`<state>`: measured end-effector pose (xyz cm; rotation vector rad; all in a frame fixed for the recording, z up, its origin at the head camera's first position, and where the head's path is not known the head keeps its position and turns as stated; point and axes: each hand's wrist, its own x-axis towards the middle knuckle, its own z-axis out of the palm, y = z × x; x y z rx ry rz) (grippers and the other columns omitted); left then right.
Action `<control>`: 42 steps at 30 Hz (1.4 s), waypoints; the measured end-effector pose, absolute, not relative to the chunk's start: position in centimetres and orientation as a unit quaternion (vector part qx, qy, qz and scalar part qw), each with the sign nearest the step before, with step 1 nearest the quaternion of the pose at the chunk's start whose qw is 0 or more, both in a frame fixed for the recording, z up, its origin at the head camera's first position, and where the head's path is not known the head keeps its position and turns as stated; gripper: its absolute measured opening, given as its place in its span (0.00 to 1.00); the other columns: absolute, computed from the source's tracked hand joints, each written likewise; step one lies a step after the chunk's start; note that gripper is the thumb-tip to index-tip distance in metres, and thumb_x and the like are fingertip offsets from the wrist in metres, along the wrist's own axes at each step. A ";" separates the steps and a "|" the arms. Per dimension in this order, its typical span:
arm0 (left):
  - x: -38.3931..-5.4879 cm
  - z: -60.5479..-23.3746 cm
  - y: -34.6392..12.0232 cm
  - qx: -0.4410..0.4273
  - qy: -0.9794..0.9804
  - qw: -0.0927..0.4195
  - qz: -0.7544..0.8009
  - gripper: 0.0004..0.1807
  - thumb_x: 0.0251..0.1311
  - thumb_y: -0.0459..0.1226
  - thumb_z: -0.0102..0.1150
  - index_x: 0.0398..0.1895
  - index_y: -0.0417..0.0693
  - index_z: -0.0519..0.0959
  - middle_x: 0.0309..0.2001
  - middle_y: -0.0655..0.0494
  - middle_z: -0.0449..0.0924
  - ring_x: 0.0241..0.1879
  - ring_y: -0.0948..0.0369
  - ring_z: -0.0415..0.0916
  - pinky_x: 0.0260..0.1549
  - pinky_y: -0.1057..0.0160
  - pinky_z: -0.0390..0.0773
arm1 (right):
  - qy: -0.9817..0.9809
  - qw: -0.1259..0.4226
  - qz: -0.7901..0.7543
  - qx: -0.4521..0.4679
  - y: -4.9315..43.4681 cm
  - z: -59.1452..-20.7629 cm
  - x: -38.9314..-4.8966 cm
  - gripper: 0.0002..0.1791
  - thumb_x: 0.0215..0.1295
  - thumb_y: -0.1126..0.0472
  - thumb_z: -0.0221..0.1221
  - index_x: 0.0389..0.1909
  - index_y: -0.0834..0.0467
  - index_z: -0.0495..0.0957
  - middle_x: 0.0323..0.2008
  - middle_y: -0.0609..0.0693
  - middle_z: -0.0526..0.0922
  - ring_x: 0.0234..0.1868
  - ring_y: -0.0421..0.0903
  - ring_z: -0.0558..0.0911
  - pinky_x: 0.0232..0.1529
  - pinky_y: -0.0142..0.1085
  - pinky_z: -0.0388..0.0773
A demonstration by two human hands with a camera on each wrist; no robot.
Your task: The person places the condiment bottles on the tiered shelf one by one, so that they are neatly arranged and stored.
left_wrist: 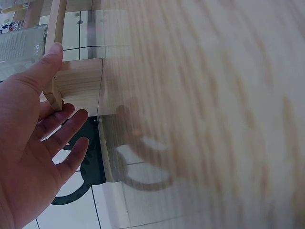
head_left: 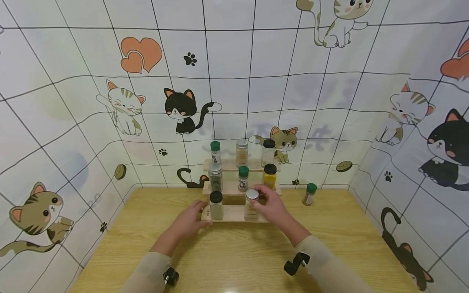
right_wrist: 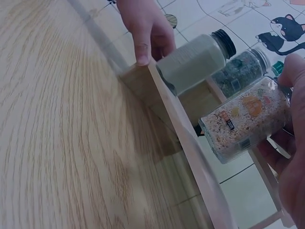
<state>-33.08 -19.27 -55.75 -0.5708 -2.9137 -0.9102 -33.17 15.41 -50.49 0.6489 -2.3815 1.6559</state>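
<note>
My left hand point(head_left: 190, 215) holds the left end of a three-tier wooden spice rack point(head_left: 230, 216) at its lowest step. In the left wrist view, the thumb lies over the board's edge and the fingers curl behind its end. My right hand point(head_left: 272, 205) grips a silver-lidded glass spice jar point(head_left: 251, 209) near its lid, at the lowest step. Pale, pinkish granules fill this jar point(right_wrist: 245, 119) in the right wrist view, its base close over the board. A black-lidded jar of pale powder point(head_left: 216, 207) stands left of it on the same step.
The middle step bears a silver-lidded jar of dark herbs point(head_left: 215, 179), a green-capped jar point(head_left: 243, 181) and a yellow jar point(head_left: 269, 177). Three more jars stand on the top step, including a silver-lidded one point(head_left: 242, 152). Another green-capped jar point(head_left: 309, 194) stands on the table point(head_left: 227, 260), right of the rack.
</note>
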 end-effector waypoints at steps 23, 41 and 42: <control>-33.0 -55.3 -19.1 -0.188 -0.939 0.010 -0.287 0.43 0.66 0.51 0.80 0.78 0.44 0.74 0.70 0.49 0.77 0.62 0.48 0.82 0.59 0.42 0.84 | -0.796 0.058 0.561 0.220 13.1 -51.7 -33.5 0.24 0.75 0.70 0.67 0.69 0.59 0.81 0.58 0.55 0.86 0.55 0.51 0.83 0.58 0.47 0.83; -32.8 -55.1 -19.1 -0.188 -0.938 0.014 -0.290 0.43 0.66 0.50 0.80 0.78 0.40 0.74 0.69 0.48 0.77 0.62 0.47 0.83 0.59 0.41 0.84 | -0.818 0.036 0.531 0.216 18.4 -50.7 -32.4 0.28 0.78 0.57 0.70 0.74 0.58 0.76 0.64 0.61 0.83 0.66 0.63 0.82 0.69 0.65 0.75; -32.8 -55.2 -19.1 -0.189 -0.938 0.014 -0.290 0.43 0.66 0.50 0.80 0.78 0.40 0.75 0.69 0.48 0.77 0.62 0.47 0.83 0.59 0.41 0.84 | -0.824 0.044 0.524 0.212 19.2 -50.7 -32.4 0.27 0.79 0.57 0.70 0.72 0.59 0.77 0.63 0.62 0.83 0.65 0.62 0.82 0.68 0.65 0.76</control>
